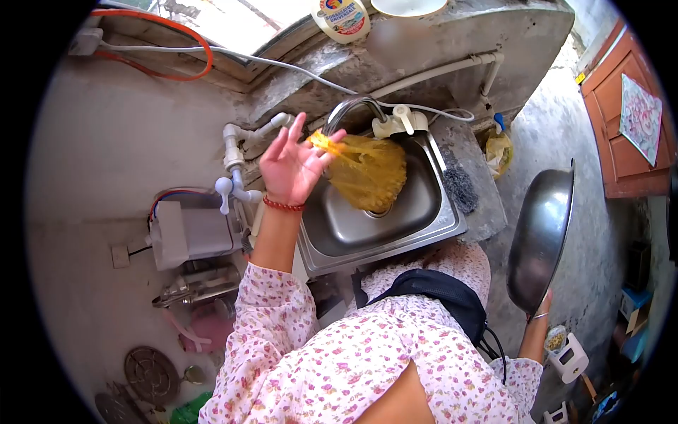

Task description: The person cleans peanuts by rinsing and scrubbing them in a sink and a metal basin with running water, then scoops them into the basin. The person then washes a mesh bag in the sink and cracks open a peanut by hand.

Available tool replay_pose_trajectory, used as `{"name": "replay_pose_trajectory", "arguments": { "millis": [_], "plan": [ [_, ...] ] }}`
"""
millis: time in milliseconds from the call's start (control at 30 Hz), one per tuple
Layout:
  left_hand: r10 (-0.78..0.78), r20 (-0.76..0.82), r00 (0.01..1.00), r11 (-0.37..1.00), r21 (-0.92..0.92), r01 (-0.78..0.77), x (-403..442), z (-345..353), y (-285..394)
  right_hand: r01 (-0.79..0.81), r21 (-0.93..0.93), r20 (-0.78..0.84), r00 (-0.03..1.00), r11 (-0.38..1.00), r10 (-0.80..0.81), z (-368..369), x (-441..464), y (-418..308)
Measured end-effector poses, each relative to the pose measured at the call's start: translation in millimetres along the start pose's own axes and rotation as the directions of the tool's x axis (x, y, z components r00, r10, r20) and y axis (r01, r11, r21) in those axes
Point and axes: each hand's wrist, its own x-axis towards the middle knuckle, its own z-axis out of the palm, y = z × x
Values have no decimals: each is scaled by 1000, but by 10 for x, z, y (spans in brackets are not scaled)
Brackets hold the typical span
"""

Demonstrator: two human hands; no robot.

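Observation:
My left hand (291, 169), with a red bead bracelet at the wrist, is raised over the left side of the steel sink (353, 230). Between its thumb and a finger it pinches the top of a yellow see-through plastic bag (371, 173), the other fingers stretched out. The bag hangs over the basin of the sink, with small round lumps showing in its lower part. Off to the right, my right hand (544, 305) grips the lower edge of a large metal bowl (538, 237), which is tilted on its side. Most of those fingers are hidden behind it.
A curved faucet (353, 106) rises behind the sink. A dark scrubber (460, 189) lies on the ledge to its right. White pipes with a valve (224, 191) run along the left wall. A spray bottle (342, 18) stands on the upper ledge. A white stool (569, 358) is at lower right.

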Motion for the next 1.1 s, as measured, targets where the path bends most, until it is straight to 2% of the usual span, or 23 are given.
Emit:
{"name": "replay_pose_trajectory", "arguments": {
  "millis": [67,133,233,367,533,633,767,867,967,1100],
  "plan": [
    [-22,21,1000,1000,17,21,121,117,34,10,9,-38,999,1000,-10,106,-69,-78],
    [-59,42,997,997,56,57,222,294,83,43,-11,9,999,999,-42,66,-51,-81],
    [-143,-156,977,896,399,195,386,277,209,55,-16,24,998,998,-55,96,-64,-117],
    [-117,-354,928,816,498,293,325,-27,182,101,-44,31,995,994,-100,137,-61,-84],
    [70,-424,903,834,521,180,-81,-225,-32,78,-46,6,997,996,-78,119,-168,-140],
    [134,-501,855,887,446,122,-226,-530,-187,65,-54,4,998,996,-65,131,-160,-163],
    [152,-451,880,902,428,63,-287,-757,-261,56,-46,-29,998,997,-57,118,-111,-163],
    [153,-412,898,967,248,-51,-236,-732,-372,56,-22,-25,998,998,-56,131,-55,-163],
    [188,-406,894,974,192,-118,-271,-833,-498,23,-45,-18,1000,999,-23,158,13,-137],
    [251,-438,863,904,425,-47,-300,-947,-724,32,-43,22,999,999,-31,248,36,-101]
  ]
}}
